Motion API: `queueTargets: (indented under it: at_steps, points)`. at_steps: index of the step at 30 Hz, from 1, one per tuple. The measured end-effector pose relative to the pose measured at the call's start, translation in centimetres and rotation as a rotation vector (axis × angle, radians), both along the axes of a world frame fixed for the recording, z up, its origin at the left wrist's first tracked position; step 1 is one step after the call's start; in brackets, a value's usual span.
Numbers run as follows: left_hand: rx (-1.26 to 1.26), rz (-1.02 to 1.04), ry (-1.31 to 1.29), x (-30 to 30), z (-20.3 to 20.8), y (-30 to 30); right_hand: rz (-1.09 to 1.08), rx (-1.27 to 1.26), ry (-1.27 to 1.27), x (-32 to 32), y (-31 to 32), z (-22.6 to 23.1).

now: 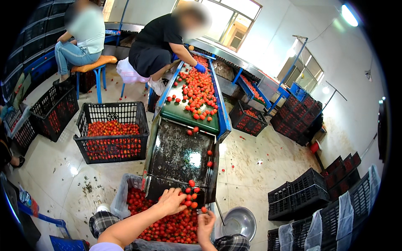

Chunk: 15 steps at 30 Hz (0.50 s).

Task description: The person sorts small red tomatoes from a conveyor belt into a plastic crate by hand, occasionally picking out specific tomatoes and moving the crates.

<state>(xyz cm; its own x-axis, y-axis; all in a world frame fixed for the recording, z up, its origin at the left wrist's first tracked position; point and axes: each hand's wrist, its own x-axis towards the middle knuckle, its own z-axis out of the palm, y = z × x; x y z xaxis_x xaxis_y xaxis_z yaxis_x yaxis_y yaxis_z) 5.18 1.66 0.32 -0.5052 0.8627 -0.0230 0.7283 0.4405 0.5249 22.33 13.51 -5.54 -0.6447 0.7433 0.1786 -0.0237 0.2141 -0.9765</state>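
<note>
Cherry tomatoes (167,231) fill a grey plastic crate (120,200) in front of me, below the lower end of a dark metal chute (178,150). My left hand (171,202) reaches over the crate to the chute's lip, fingers stretched out and slightly bent beside several loose tomatoes (194,197). To the right, above the crate's right side, my right hand (205,226) has its fingers curled in. A single tomato (204,209) is right at its fingertips; what lies inside the fingers is hidden.
A green conveyor belt (180,109) carrying tomatoes feeds the chute. A co-worker (155,46) with a blue glove (200,67) leans over it; another person (88,31) sits on a stool. A black crate (113,152) of tomatoes stands left, a metal bowl (239,224) right, near stacked black crates (298,194).
</note>
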Motion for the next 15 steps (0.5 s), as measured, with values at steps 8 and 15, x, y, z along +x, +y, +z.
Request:
queueTargets:
  at_steps: [8, 15]
  points:
    - [0.010, -0.148, 0.341, 1.0, -2.3, 1.3, -0.187, -0.138, 0.102, -0.7, 4.9, 2.4]
    - [0.155, -0.472, 0.260, 4.0, -1.4, 0.5, -0.016, 0.062, -0.088, -1.3, 6.3, 8.2]
